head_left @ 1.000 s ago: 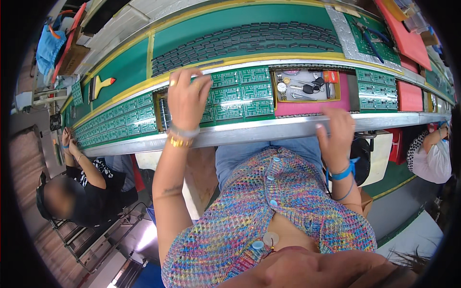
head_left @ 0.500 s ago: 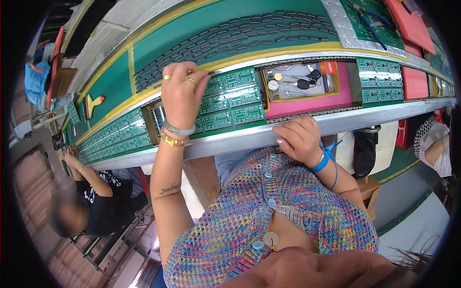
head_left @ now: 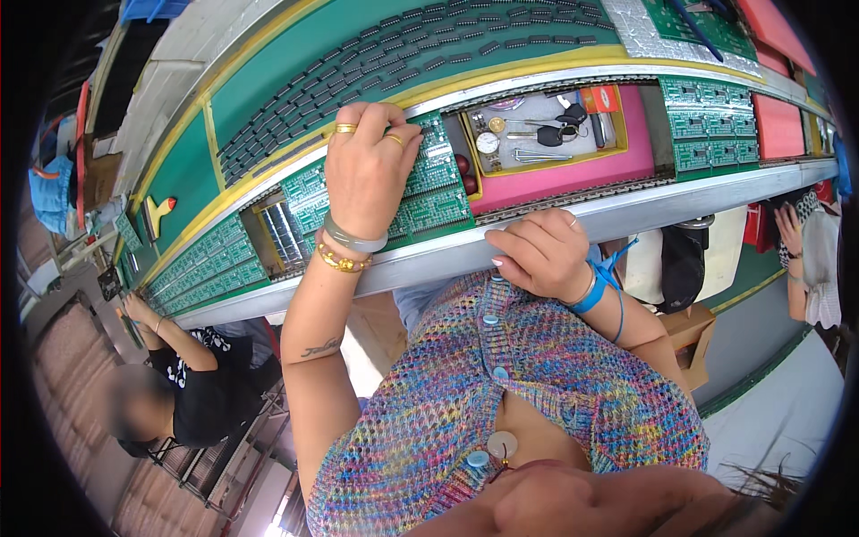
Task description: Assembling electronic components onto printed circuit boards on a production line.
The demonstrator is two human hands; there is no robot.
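My left hand, with gold rings and bracelets, reaches over the metal rail and lies flat on a green circuit board panel on the conveyor line; its fingers curl over the panel's far edge. My right hand, with a blue wristband, rests loosely curled at the near edge of the rail, in front of my knitted top, holding nothing.
A pink tray holds a yellow-rimmed box with keys, a watch and small tools. More green boards lie right and left. One person in black sits at left; another person's arm shows at right.
My right hand has come back from the tray area to the rail's near edge. My left hand stays on the green panel. The view has tilted and moved closer.
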